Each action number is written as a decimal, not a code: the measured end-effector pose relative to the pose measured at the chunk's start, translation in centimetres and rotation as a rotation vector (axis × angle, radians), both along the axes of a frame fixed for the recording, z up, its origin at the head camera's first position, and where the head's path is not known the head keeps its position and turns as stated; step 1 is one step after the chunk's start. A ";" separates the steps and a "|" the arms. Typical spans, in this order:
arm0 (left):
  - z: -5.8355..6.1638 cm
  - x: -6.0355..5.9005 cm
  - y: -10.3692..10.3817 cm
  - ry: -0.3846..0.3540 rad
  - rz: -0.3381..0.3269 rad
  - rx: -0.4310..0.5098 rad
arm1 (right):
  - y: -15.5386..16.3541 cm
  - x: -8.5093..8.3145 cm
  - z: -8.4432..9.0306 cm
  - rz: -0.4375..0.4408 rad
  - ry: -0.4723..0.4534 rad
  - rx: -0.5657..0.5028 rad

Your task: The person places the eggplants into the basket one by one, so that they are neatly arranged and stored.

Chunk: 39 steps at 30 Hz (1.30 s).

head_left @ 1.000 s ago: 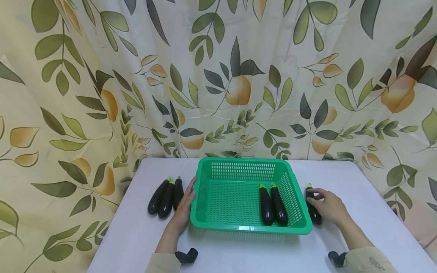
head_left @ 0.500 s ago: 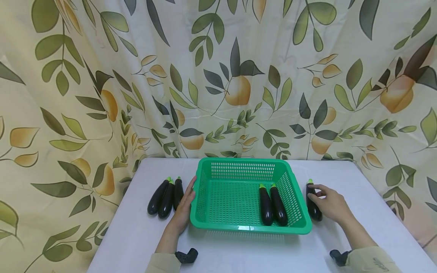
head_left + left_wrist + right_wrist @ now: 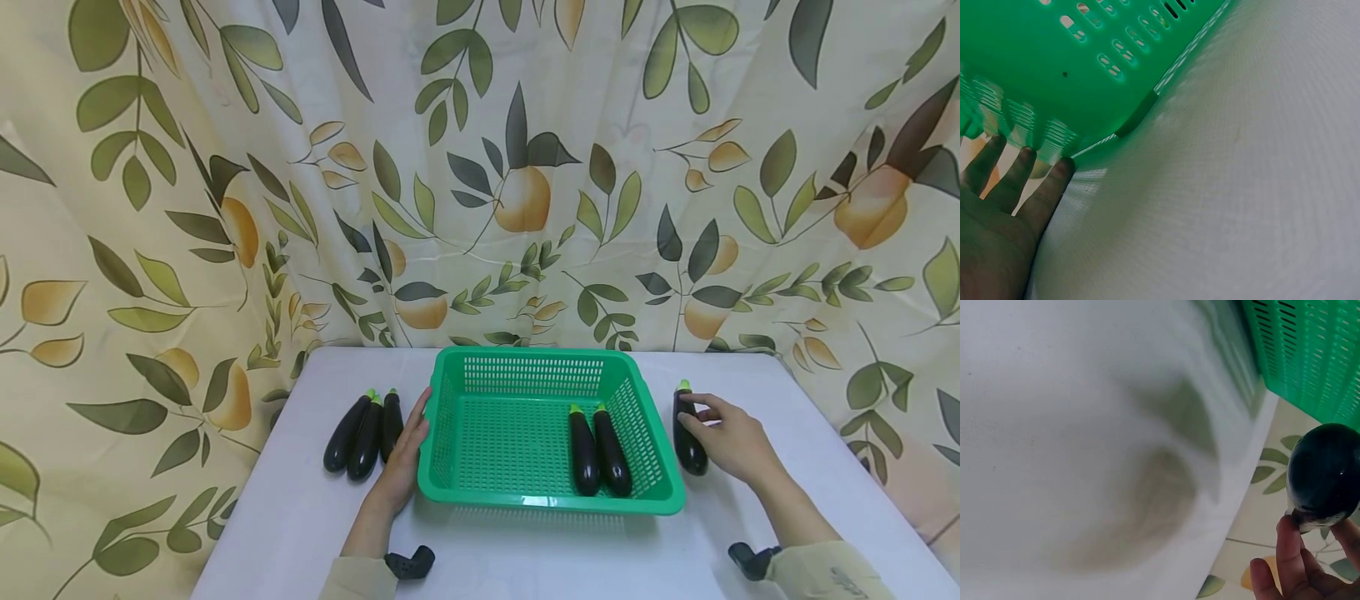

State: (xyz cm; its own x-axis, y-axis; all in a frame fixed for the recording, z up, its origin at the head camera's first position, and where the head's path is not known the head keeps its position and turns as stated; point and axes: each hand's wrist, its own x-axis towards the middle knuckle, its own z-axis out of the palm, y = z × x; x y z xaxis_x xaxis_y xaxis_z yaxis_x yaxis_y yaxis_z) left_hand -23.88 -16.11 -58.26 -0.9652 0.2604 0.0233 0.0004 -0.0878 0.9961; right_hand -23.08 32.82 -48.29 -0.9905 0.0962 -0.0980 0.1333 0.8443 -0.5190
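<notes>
My right hand (image 3: 732, 437) grips an eggplant (image 3: 688, 442) just outside the basket's right wall, near its green stem end. In the right wrist view, the rounded dark end of this eggplant (image 3: 1325, 475) hangs above the table, with fingers (image 3: 1290, 550) beneath it. My left hand (image 3: 402, 454) rests with straight fingers against the left wall of the green plastic basket (image 3: 551, 502). Those fingertips (image 3: 1063, 167) touch the perforated side in the left wrist view. Inside the basket, at the right, lie two eggplants (image 3: 584, 454) (image 3: 614, 454) side by side.
Three more eggplants (image 3: 364, 437) lie together on the white table (image 3: 525, 558), left of my left hand. A curtain (image 3: 480, 167) printed with leaves and fruit hangs behind the table's back edge. Each wrist wears a small black device (image 3: 410, 563).
My right hand has risen slightly with the eggplant, moving up and a little away beside the basket. The left hand and basket stay where they were.
</notes>
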 end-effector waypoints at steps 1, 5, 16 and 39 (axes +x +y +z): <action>0.0 0.0 0.0 0.001 0.000 -0.002 | 0.0 0.0 0.0 0.000 0.006 -0.002; 0.0 0.0 0.0 0.004 -0.001 -0.005 | -0.3 0.2 0.4 0.003 0.030 -0.007; 0.0 0.0 0.0 -0.005 -0.001 0.000 | -1.0 0.5 1.6 0.022 0.065 -0.010; -0.2 -0.2 -0.1 0.012 -0.020 0.014 | -3.5 0.8 4.6 0.059 0.185 -0.008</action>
State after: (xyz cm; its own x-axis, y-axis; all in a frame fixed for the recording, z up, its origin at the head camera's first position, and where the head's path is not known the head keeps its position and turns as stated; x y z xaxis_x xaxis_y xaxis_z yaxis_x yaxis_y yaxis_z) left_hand -24.10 -16.21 -58.51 -0.9593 0.2795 0.0389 0.0105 -0.1023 0.9947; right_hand -22.29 29.36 -43.73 -0.9956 0.0371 0.0858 -0.0148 0.8438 -0.5364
